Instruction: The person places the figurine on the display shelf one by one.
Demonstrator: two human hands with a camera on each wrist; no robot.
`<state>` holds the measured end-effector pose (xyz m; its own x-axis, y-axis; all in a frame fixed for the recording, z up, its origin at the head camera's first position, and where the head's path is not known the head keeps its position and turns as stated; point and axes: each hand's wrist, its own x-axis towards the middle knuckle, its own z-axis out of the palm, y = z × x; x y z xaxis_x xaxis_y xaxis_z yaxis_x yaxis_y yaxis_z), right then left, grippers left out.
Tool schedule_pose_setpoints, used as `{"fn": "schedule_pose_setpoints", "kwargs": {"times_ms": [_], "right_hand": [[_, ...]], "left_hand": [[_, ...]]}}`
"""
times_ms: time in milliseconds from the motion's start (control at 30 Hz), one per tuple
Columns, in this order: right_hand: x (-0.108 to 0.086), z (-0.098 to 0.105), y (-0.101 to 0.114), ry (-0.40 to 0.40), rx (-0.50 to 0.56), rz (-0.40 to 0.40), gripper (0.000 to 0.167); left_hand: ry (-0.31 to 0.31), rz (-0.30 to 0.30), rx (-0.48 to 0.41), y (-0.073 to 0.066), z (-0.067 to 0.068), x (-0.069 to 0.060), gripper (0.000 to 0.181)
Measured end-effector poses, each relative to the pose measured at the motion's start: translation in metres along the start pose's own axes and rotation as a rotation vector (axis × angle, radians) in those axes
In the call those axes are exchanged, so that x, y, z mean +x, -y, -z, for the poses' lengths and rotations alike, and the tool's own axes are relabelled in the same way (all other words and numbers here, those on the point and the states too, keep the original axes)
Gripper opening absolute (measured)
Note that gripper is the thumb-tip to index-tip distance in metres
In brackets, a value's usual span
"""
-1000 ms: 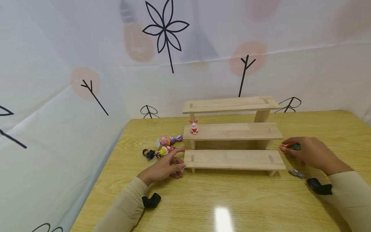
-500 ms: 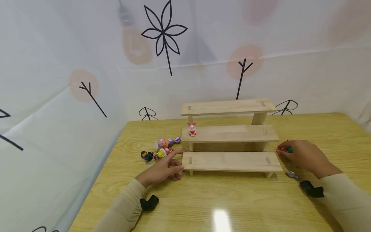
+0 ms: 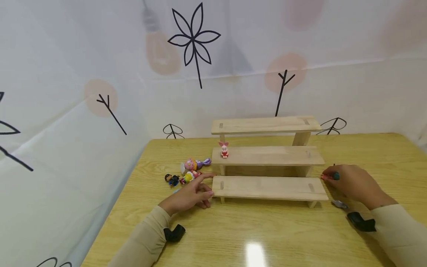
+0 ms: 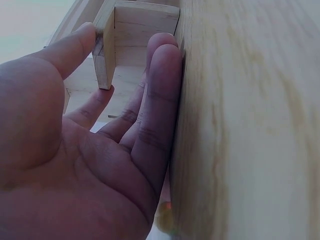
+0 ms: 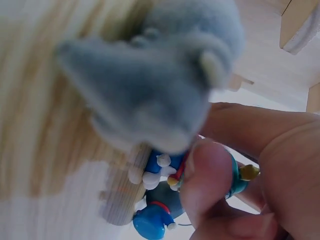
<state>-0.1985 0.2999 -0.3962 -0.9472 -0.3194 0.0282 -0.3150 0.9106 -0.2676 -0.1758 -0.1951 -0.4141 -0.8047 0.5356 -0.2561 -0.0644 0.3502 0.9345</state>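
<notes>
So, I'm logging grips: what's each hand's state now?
Left hand: open, touching the lowest wooden step.
Right hand: closed, holding a small figurine.

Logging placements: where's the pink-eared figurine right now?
Head view: the pink-eared figurine is at the left end of the middle wooden tier, farther back than the left hand.

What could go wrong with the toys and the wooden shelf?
The left hand touches one end of the wooden shelf, so a push might shift it and topple the pink pig on the middle step. The partly green toy pinched in the right hand might slip out. The gray toy lying near that hand might get bumped.
</notes>
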Motion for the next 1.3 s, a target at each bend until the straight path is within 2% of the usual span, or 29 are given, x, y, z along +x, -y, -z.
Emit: {"fn": "schedule_pose_setpoints", "kwargs": {"times_ms": [233, 433, 567, 833, 1100, 1300], "right_hand": [[-0.005, 0.001, 0.005, 0.052, 0.147, -0.055, 0.033], [-0.006, 0.009, 0.005, 0.021, 0.126, -0.044, 0.033], [-0.006, 0.014, 0.007, -0.063, 0.075, -0.018, 0.037], [-0.009, 0.017, 0.012, -0.315, 0.056, 0.007, 0.027], [-0.011, 0.023, 0.017, -0.43, 0.094, 0.021, 0.023], [-0.01, 0.029, 0.029, -0.519, 0.137, 0.047, 0.021]], "left_hand": [[-0.002, -0.005, -0.004, 0.002, -0.001, -0.001, 0.064], [0.006, -0.011, -0.004, 0.0, -0.001, 0.002, 0.065], [0.002, -0.017, -0.001, -0.001, -0.001, 0.003, 0.066], [0.008, -0.01, -0.007, 0.0, 0.0, 0.001, 0.066], [0.005, -0.005, -0.005, 0.001, 0.0, 0.002, 0.064], [0.009, -0.001, -0.009, 0.0, 0.0, 0.0, 0.064]]}}
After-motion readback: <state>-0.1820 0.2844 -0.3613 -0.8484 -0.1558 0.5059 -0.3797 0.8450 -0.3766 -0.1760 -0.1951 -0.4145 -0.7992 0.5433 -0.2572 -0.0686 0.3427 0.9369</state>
